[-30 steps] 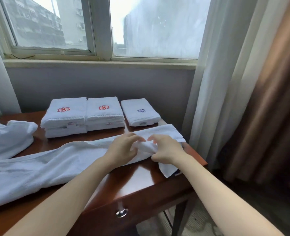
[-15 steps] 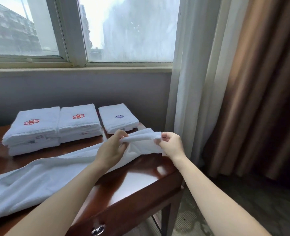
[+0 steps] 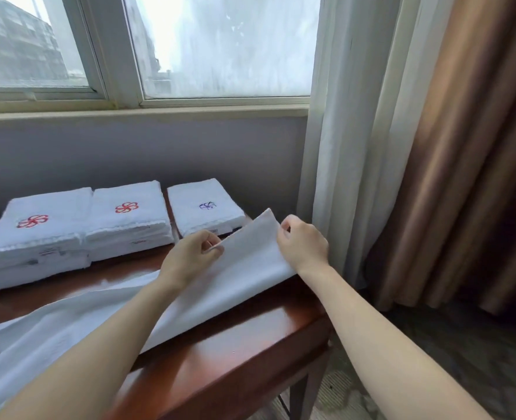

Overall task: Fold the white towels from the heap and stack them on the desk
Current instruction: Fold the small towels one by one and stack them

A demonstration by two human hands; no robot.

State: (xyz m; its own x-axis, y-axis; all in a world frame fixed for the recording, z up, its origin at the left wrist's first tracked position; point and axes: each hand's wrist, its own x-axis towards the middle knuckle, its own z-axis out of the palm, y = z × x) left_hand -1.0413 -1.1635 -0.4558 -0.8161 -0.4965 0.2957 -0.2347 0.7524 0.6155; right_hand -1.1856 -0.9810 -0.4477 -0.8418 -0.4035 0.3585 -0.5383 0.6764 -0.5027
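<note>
head, left hand (image 3: 190,257): forearm comes in from bottom-left; hand is raised above the tabletop (image 3: 235,353), fingers (image 3: 212,241) pinching the near corner of the white towel (image 3: 244,268).
head, right hand (image 3: 303,245): forearm comes in from bottom-right; fingers (image 3: 284,227) curled, pinching the far corner.
towel end: we see it lifted and tilted up, short edge stretched between both pinches.
towel rest: trails left across the tabletop and out of frame.
folded stacks: two red-emblem stacks (image 3: 78,228) touching at the back; blue-emblem stack (image 3: 205,207) just beside them, behind the lifted end.
</note>
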